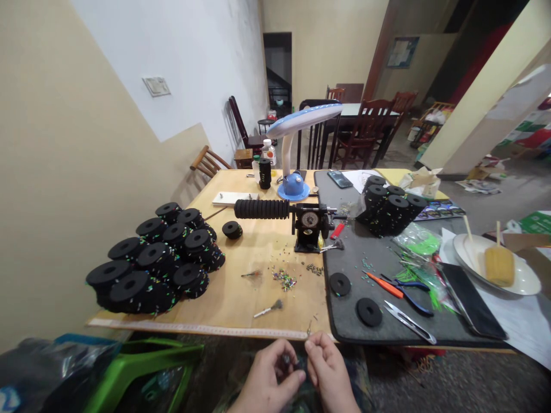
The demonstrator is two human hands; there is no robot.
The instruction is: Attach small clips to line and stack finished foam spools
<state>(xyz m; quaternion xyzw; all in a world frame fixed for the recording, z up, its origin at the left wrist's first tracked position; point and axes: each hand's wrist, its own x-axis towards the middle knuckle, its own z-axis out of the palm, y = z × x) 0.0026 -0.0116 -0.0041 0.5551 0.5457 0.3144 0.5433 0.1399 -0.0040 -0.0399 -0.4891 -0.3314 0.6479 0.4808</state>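
Observation:
My left hand [274,374] is closed in front of the table's near edge, its thumb and fingers curled around something small and dark that I cannot make out. Beside it my right hand [329,367] pinches a tiny, thin object [309,328] that sticks up from the fingertips, too small to name. Closest on the tabletop are a small brush [269,308], a pile of coloured beads [284,279] and a black foam ring [369,311]. Farther back stands a black winding machine [307,225] with a row of foam spools [262,209] on its shaft.
Stacked foam spools [131,285] fill the left side, with more spools [390,203] at the back right. A desk lamp [294,186] stands behind the machine. On the grey mat [344,252] lie pliers [408,287], tweezers [408,322] and a phone [472,301]; a plate [527,281] holds corn.

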